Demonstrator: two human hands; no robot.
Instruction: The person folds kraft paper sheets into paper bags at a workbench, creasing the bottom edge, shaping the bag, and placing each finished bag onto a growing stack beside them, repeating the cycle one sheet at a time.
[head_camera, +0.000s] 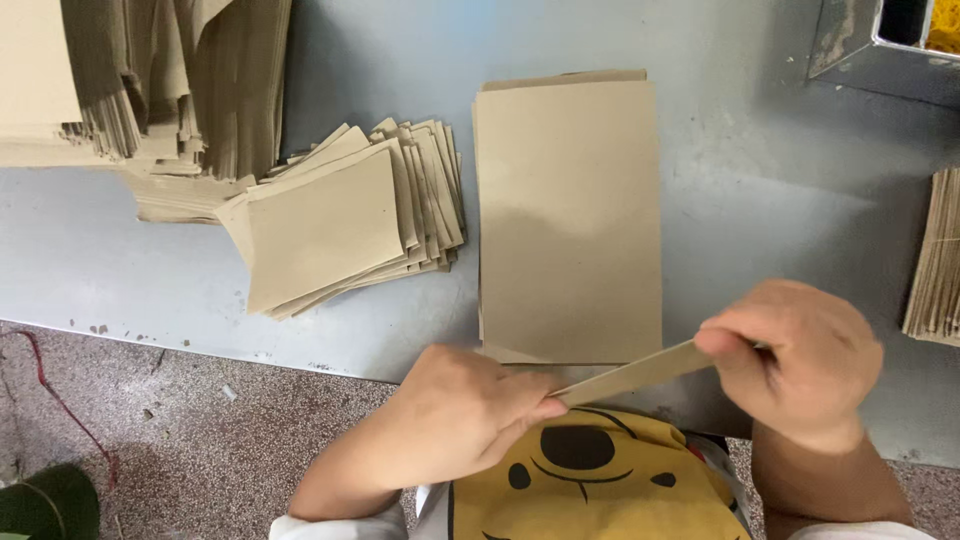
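Note:
My left hand (470, 405) and my right hand (800, 355) pinch the two ends of a flat tan cardboard piece (635, 375), seen edge-on and tilted up to the right, just off the near edge of the grey table (760, 190). Right beyond it a tall stack of tan sheets (568, 215) lies flat on the table. A fanned pile of smaller tan cards (345, 215) lies left of that stack.
Large heaps of tan cardboard (140, 90) fill the far left. Another stack (938, 260) sits at the right edge, and a grey metal box (885, 45) stands at the far right corner. The speckled floor (170, 430) lies below, with a red cord (60, 405).

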